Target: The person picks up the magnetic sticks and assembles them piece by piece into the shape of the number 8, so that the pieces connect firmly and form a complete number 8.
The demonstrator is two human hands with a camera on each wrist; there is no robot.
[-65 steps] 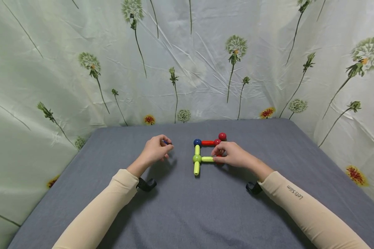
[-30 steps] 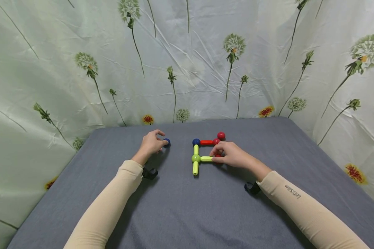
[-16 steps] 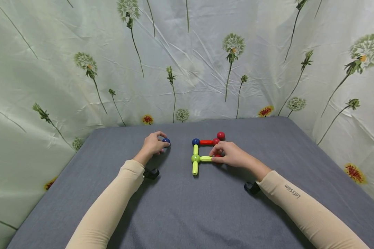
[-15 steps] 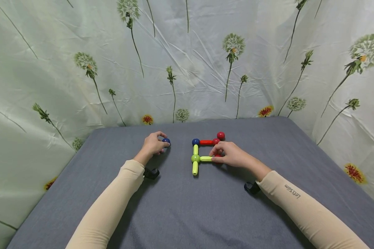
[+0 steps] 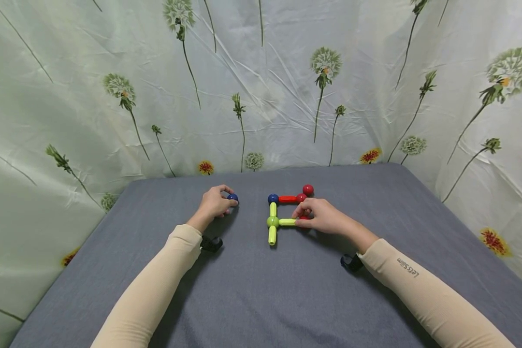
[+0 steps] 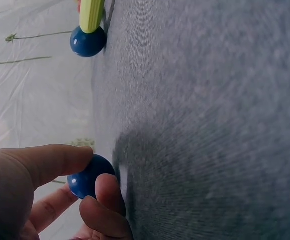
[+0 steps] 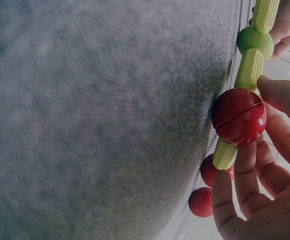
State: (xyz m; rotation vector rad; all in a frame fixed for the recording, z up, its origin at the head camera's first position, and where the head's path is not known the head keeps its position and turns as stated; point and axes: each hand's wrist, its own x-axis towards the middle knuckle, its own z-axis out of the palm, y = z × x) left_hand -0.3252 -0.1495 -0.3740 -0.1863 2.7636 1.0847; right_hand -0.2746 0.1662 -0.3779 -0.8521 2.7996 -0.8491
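My left hand pinches a loose blue ball between thumb and fingers, low over the cloth, left of a magnetic-rod frame. A blue corner ball, a red rod and a red corner ball form the frame's far side. Yellow-green rods meet at a green ball on its left side. My right hand grips the near-right red ball, the thumb beside the yellow-green rod. Another short yellow-green rod leaves that ball; the hand covers it in the head view.
Another red ball sits just behind the far red corner; whether they touch cannot be told. Grey cloth covers the table. A curtain printed with dandelions hangs behind it. Black wrist straps are worn at both wrists.
The left hand has come down with the blue ball and moved slightly away from me; its fingers spread, then closed round the ball again. The right hand and the frame have stayed nearly still.
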